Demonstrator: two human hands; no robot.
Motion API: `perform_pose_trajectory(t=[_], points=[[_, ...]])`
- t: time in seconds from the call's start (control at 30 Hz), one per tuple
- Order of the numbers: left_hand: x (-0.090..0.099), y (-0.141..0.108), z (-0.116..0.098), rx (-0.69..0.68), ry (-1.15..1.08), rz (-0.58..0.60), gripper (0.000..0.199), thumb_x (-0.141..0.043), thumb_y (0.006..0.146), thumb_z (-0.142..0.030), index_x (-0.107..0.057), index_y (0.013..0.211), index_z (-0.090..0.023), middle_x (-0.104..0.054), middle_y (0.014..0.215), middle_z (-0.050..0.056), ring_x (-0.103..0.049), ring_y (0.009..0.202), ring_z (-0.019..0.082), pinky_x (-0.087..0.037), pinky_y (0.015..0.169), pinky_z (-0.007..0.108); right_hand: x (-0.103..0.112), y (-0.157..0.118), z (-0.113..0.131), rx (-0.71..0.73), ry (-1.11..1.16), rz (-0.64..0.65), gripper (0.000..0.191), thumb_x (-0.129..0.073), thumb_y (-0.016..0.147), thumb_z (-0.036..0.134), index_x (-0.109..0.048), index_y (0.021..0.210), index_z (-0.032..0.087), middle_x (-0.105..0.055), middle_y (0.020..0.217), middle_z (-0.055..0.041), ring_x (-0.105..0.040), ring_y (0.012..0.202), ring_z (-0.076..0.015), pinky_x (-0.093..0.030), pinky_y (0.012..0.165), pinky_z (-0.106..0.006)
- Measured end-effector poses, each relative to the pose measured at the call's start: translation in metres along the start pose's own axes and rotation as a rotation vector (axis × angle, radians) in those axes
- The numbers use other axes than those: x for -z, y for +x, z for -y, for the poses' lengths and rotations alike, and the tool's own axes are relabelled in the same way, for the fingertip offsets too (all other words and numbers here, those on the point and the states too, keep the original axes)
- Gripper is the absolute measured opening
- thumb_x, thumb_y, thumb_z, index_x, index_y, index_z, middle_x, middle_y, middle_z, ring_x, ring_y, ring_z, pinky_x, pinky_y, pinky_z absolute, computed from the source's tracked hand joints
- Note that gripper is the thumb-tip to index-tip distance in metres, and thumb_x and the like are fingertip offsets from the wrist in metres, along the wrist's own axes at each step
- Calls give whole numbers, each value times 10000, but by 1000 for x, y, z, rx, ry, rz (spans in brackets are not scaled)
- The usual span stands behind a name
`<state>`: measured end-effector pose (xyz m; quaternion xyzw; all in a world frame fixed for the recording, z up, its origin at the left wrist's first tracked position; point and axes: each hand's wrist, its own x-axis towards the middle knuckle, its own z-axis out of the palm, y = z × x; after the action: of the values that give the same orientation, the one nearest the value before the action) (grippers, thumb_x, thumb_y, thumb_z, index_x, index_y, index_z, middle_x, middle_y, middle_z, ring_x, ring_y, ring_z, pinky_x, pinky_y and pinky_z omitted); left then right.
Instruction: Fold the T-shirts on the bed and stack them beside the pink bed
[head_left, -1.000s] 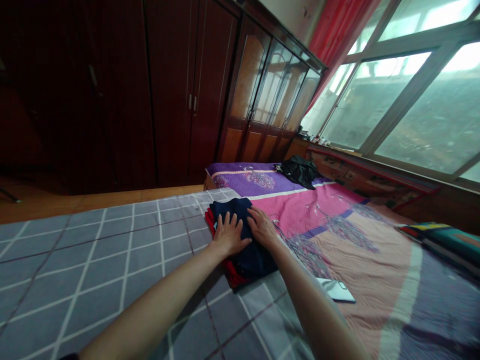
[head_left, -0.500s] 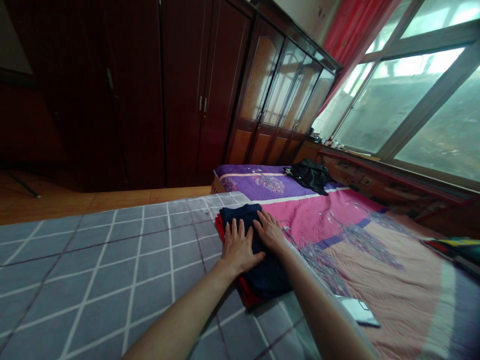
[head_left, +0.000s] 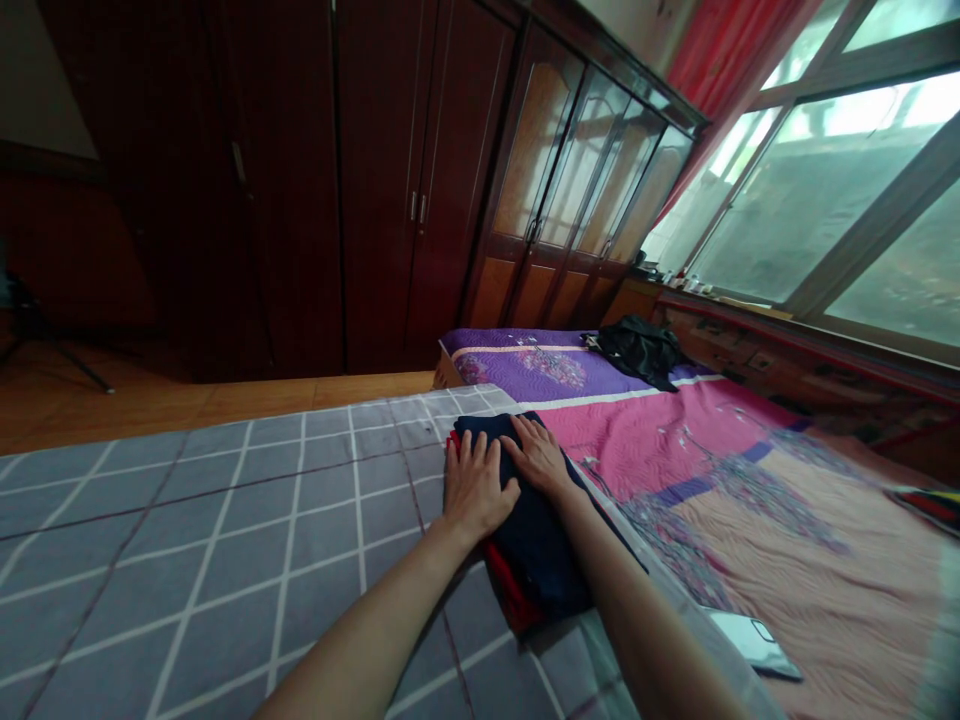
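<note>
Your left hand (head_left: 478, 492) and right hand (head_left: 537, 457) lie flat, fingers spread, on the navy cloth (head_left: 541, 560) — red cloth (head_left: 510, 590) under it, gray sheet (head_left: 300, 530) below — likely to press the folds level.

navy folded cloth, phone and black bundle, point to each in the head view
Navy folded cloth (head_left: 541, 545), head view: top, between the forearms
Phone (head_left: 751, 642), head view: upward face
Black bundle (head_left: 637, 348), head view: crumpled middle
</note>
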<state>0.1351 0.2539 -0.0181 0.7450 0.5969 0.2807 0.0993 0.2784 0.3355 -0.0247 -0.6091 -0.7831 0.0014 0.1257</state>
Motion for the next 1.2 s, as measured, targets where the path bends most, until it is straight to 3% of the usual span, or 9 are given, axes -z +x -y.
perform_pose_trajectory(t=[0.17, 0.27, 0.43, 0.53, 0.63, 0.73, 0.87, 1.03, 1.2], points=[[-5, 0, 6, 88, -15, 70, 778, -494, 774, -549, -342, 1417, -138, -235, 1508, 175, -108, 1400, 357, -85, 1104, 549, -2, 1, -2, -28, -40, 8, 670, -352, 913, 540, -307, 1431, 118, -335, 1468, -153, -261, 1361, -294, -131, 1098, -467], [-5, -3, 6, 99, -26, 68, 773, -495, 772, -554, -334, 1422, -169, -216, 1519, 155, -94, 1406, 342, -79, 1109, 536, 10, -3, -1, -9, -45, 37, 681, -367, 903, 552, -328, 1423, 115, -349, 1460, -155, -285, 1353, -289, -171, 1094, -444], [-4, -6, 7, 98, -54, 29, 764, -499, 775, -556, -343, 1418, -174, -220, 1520, 143, -71, 1413, 314, -70, 1121, 504, 33, -44, -22, -6, -68, 8, 732, -373, 883, 577, -277, 1444, 116, -284, 1491, -157, -235, 1375, -292, -168, 1097, -463], [-5, -7, 7, 88, -78, 0, 750, -502, 780, -554, -368, 1405, -163, -252, 1506, 160, -91, 1412, 307, -79, 1123, 494, 29, -76, -41, -38, -76, -13, 717, -369, 879, 582, -293, 1440, 144, -308, 1484, -141, -249, 1371, -289, -183, 1097, -464], [-6, -6, 7, 79, -113, -6, 721, -506, 783, -552, -402, 1388, -174, -277, 1497, 153, -100, 1411, 306, -88, 1122, 498, 20, -91, -51, -39, -37, 14, 720, -356, 888, 573, -285, 1442, 118, -320, 1476, -149, -300, 1352, -270, -239, 1091, -424], [-7, -6, 9, 80, -149, -2, 698, -507, 785, -555, -423, 1375, -191, -286, 1497, 133, -101, 1411, 302, -91, 1124, 502, 16, -91, -52, -20, 3, 24, 737, -358, 885, 579, -288, 1439, 99, -320, 1475, -156, -312, 1347, -264, -260, 1090, -407], [-7, -7, 11, 78, -177, -44, 670, -505, 797, -542, -437, 1364, -192, -286, 1498, 121, -110, 1411, 290, -96, 1131, 488, 17, -94, -62, -66, 56, -63, 703, -334, 892, 561, -274, 1444, 129, -329, 1474, -133, -286, 1362, -244, -245, 1101, -421], [-5, -6, 13, 94, -179, -68, 646, -422, 845, -563, -451, 1353, -163, -283, 1495, 150, -98, 1413, 292, -83, 1134, 482, 11, -101, -83, -52, 103, -77, 621, -309, 887, 525, -388, 1388, 168, -454, 1398, -107, -369, 1318, -251, -282, 1086, -434], [5, -14, 13, 119, -250, 61, 827, -383, 824, -661, -276, 1445, -125, -128, 1534, 178, -9, 1411, 327, -65, 1133, 495, 5, -98, -93, -93, 123, -130, 593, -298, 872, 511, -493, 1298, 147, -535, 1314, -139, -477, 1231, -272, -353, 1039, -442]])
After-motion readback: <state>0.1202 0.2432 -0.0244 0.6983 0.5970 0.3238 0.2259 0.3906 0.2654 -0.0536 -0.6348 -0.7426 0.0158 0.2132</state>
